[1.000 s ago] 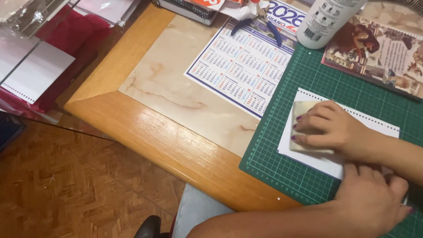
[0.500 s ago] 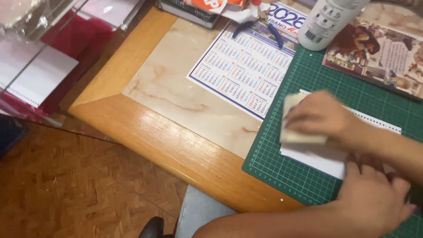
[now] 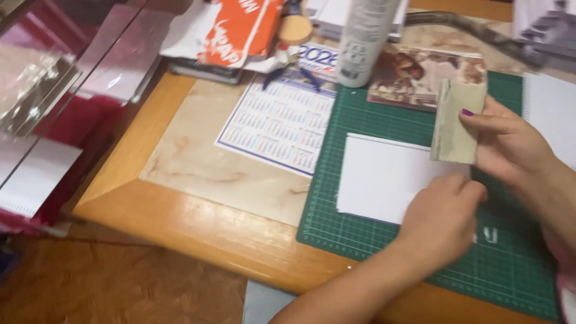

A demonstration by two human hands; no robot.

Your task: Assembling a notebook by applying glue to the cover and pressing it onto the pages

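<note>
My right hand (image 3: pixel 510 144) holds a small beige, mottled card (image 3: pixel 455 120) upright between thumb and fingers, lifted above the green cutting mat (image 3: pixel 372 120). A purple-painted thumbnail presses on the card's front. My left hand (image 3: pixel 441 222) rests with curled fingers on the lower right corner of a white sheet (image 3: pixel 384 174) that lies flat on the mat. The card hangs just over that sheet's upper right corner.
A printed calendar sheet (image 3: pixel 279 123) lies left of the mat on the marble-inlaid wooden table (image 3: pixel 198 222). A white bottle (image 3: pixel 363 42), a picture print (image 3: pixel 420 75), blue-handled pliers (image 3: pixel 288 75), an orange packet (image 3: pixel 240 30) and a white pad (image 3: pixel 552 114) surround it. Clear and red trays (image 3: pixel 54 108) stand left.
My right hand has lifted the beige card off the white sheet and raised it upright. My left hand has shifted onto the sheet's corner. The view has swung right.
</note>
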